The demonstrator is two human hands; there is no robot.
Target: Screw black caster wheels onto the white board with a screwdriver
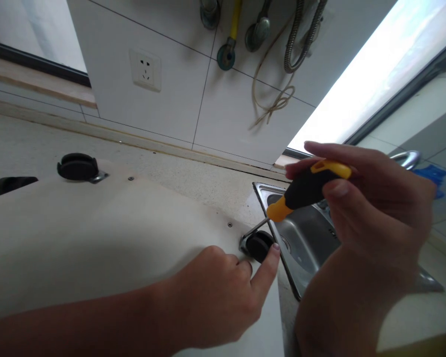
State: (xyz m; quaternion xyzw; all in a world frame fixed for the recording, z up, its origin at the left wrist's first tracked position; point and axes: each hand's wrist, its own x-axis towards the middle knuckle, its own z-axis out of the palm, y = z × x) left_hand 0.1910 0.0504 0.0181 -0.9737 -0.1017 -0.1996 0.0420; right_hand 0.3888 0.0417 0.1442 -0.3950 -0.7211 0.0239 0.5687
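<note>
A screwdriver with a black and yellow handle is in my right hand, gripped between thumb and fingers. Its shaft slants down to the left, and the tip meets the metal mounting plate of a black caster wheel. That caster sits at the right corner of a white panel. My left hand rests on the panel with its index finger stretched against the caster and the other fingers curled beside it. Whether the curled fingers pinch anything is hidden. A screw under the screwdriver tip is too small to make out.
Along the panel's far edge stands another black caster, with a further black piece to its left. A steel sink is set into the counter at right. Pipes, a hose and a socket are on the tiled wall.
</note>
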